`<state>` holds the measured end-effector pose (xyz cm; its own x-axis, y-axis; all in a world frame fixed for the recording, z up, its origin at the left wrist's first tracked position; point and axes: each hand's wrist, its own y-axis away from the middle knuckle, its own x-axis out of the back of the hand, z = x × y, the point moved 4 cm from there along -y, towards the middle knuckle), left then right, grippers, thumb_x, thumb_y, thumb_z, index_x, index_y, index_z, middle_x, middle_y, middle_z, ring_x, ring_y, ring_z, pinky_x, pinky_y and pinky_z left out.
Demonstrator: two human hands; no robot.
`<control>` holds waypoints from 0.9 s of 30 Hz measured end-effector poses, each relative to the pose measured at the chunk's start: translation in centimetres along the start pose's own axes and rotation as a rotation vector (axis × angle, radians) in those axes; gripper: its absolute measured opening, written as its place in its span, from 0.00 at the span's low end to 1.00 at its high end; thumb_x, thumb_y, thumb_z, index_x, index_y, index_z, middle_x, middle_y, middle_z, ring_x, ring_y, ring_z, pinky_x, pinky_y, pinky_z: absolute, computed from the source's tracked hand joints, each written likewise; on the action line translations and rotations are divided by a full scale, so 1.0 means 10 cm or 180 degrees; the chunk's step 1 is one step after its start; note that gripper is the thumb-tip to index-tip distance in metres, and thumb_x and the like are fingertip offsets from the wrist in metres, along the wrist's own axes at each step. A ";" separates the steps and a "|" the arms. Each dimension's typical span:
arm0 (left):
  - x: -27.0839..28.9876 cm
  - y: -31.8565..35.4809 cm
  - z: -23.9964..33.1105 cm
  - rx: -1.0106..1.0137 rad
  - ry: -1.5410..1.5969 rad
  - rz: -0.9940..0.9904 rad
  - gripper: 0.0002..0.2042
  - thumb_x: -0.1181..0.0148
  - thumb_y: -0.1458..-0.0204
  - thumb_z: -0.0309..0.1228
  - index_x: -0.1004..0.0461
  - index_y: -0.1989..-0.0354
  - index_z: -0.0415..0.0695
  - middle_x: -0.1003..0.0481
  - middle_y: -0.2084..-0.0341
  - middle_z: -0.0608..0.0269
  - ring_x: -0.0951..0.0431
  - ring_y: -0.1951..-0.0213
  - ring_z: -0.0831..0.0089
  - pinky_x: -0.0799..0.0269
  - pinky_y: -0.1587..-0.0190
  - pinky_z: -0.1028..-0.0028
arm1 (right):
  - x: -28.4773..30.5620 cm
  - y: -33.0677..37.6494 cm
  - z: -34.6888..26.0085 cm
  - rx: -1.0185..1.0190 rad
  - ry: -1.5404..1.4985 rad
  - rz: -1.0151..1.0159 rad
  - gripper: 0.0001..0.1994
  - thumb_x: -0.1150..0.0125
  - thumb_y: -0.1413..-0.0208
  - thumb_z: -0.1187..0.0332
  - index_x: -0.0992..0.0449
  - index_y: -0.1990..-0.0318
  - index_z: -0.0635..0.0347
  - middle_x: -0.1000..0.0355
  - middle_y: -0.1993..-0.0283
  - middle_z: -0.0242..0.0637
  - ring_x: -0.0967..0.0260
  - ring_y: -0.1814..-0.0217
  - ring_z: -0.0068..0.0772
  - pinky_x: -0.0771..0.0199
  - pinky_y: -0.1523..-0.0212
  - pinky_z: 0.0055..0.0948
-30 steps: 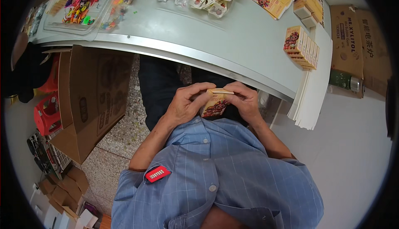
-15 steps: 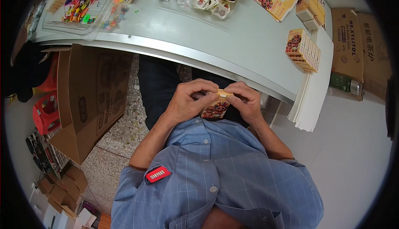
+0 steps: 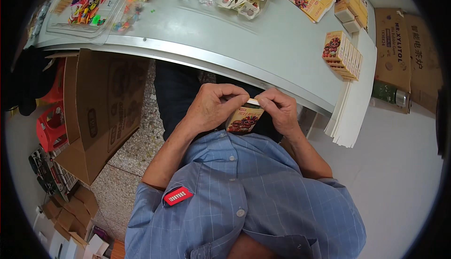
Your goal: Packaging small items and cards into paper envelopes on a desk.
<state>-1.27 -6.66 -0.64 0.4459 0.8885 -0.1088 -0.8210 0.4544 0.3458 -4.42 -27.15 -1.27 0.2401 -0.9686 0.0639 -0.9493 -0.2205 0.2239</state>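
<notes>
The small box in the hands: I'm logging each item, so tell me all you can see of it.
The small box looks like printed cardboard, yellow-orange with a dark red picture on its face. It is held roughly upright just above the blue shirt, below the table edge. The left hand and right hand pinch its top end, where a pale flap shows.

The small printed yellow cardboard box (image 3: pixel 245 118) now stands more upright than a second ago, both hands' fingertips (image 3: pixel 263 100) pinching its top flap shut.
</notes>
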 end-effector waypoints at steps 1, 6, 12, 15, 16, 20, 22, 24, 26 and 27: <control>0.00 0.00 0.00 -0.0001 -0.0001 -0.0002 0.07 0.36 0.43 0.25 0.18 0.61 0.34 0.19 0.67 0.64 0.23 0.65 0.83 0.26 0.62 0.80 | 0.01 -0.02 -0.02 0.0013 0.0132 0.0016 0.05 0.40 0.39 0.75 0.19 0.61 0.67 0.24 0.62 0.34 0.31 0.60 0.24 0.33 0.57 0.23; -0.01 0.04 -0.07 -0.0225 -0.0094 0.0076 0.07 0.36 0.42 0.26 0.18 0.59 0.35 0.18 0.67 0.64 0.22 0.66 0.82 0.25 0.63 0.80 | 0.01 -0.01 -0.03 0.0337 0.0470 -0.0006 0.05 0.40 0.39 0.76 0.20 0.62 0.67 0.24 0.63 0.35 0.30 0.61 0.25 0.32 0.57 0.24; 0.00 0.09 -0.06 -0.0444 -0.0222 -0.0196 0.07 0.35 0.43 0.25 0.18 0.59 0.36 0.18 0.66 0.60 0.20 0.66 0.80 0.24 0.65 0.79 | 0.02 0.03 -0.02 0.0702 0.0375 -0.0198 0.05 0.36 0.43 0.77 0.19 0.60 0.65 0.23 0.60 0.39 0.27 0.59 0.30 0.28 0.55 0.26; 0.02 0.13 0.01 -0.0771 -0.0426 -0.0137 0.06 0.33 0.45 0.24 0.18 0.60 0.36 0.17 0.66 0.57 0.18 0.65 0.76 0.23 0.63 0.78 | 0.02 0.07 -0.02 0.1009 0.0479 -0.0205 0.07 0.34 0.45 0.76 0.18 0.59 0.63 0.23 0.58 0.42 0.25 0.57 0.33 0.26 0.55 0.28; 0.01 0.13 -0.03 -0.0770 -0.0427 -0.0135 0.06 0.33 0.45 0.24 0.18 0.60 0.36 0.17 0.66 0.57 0.18 0.65 0.76 0.23 0.63 0.78 | -0.01 0.08 -0.04 0.1118 0.0588 -0.0188 0.08 0.33 0.46 0.76 0.18 0.58 0.62 0.23 0.57 0.42 0.25 0.57 0.33 0.26 0.55 0.27; -0.04 0.15 -0.09 -0.1722 -0.0930 0.0204 0.05 0.33 0.46 0.23 0.18 0.62 0.35 0.17 0.63 0.56 0.18 0.65 0.72 0.22 0.61 0.75 | -0.03 0.11 -0.04 0.1400 0.0973 -0.0100 0.13 0.31 0.48 0.77 0.18 0.54 0.61 0.23 0.55 0.43 0.26 0.58 0.31 0.26 0.57 0.24; -0.07 0.15 -0.12 -0.1766 -0.0918 0.0229 0.05 0.34 0.45 0.22 0.18 0.62 0.35 0.17 0.63 0.55 0.18 0.64 0.72 0.22 0.61 0.74 | -0.03 0.10 -0.07 0.1164 0.0911 0.0012 0.17 0.30 0.48 0.77 0.20 0.50 0.62 0.24 0.56 0.40 0.27 0.61 0.27 0.27 0.60 0.22; 0.00 0.15 -0.19 -0.1270 -0.0220 0.0800 0.06 0.34 0.46 0.22 0.19 0.61 0.34 0.17 0.64 0.54 0.17 0.62 0.70 0.22 0.59 0.74 | -0.12 0.12 0.02 0.0361 -0.0199 0.0309 0.27 0.29 0.47 0.77 0.29 0.39 0.64 0.26 0.60 0.34 0.33 0.66 0.17 0.30 0.66 0.18; 0.01 0.11 -0.05 -0.1267 -0.0088 0.0977 0.06 0.35 0.45 0.22 0.19 0.60 0.34 0.18 0.63 0.54 0.18 0.60 0.70 0.23 0.57 0.74 | -0.06 0.13 -0.08 0.0398 0.0177 0.0227 0.29 0.30 0.45 0.75 0.32 0.36 0.65 0.25 0.57 0.34 0.33 0.64 0.17 0.30 0.63 0.19; -0.01 0.08 0.03 -0.1255 0.0063 0.1001 0.06 0.36 0.45 0.21 0.19 0.60 0.34 0.18 0.62 0.54 0.18 0.60 0.71 0.23 0.56 0.74 | -0.05 0.12 -0.15 0.0423 0.0530 0.0115 0.30 0.31 0.44 0.74 0.36 0.34 0.65 0.25 0.55 0.35 0.32 0.61 0.17 0.30 0.61 0.19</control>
<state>-1.81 -6.40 -0.09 0.1516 0.9856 -0.0751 -0.9884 0.1511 -0.0134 -5.40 -26.75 0.44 0.2253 -0.9463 0.2318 -0.9736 -0.2099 0.0892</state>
